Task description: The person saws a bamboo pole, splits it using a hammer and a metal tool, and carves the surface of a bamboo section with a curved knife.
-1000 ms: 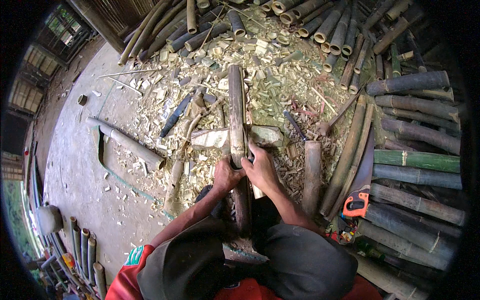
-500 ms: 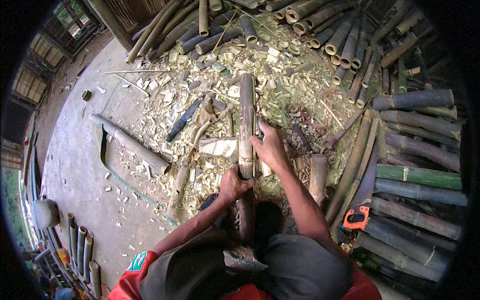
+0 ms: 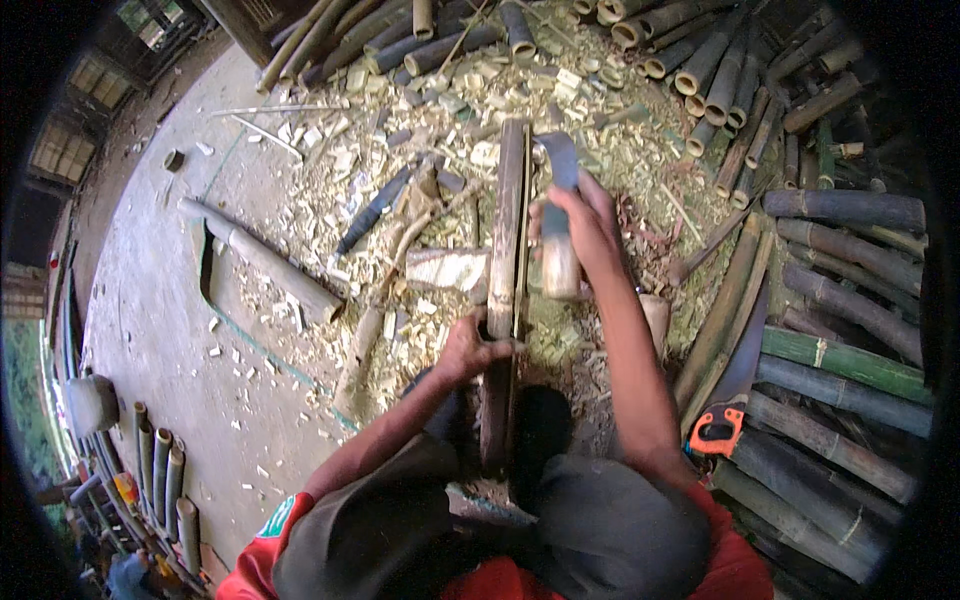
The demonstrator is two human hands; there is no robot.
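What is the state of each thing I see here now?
Bamboo pole: gripped by left hand.
Bladed tool: held in right hand, blurred.
Orange-handled saw: resting unheld.
Pale-faced wooden block: lying crosswise to pole.
Pale chips: scattered.
Grey bamboo tube: lying on floor.
Green pole: lying in stack.
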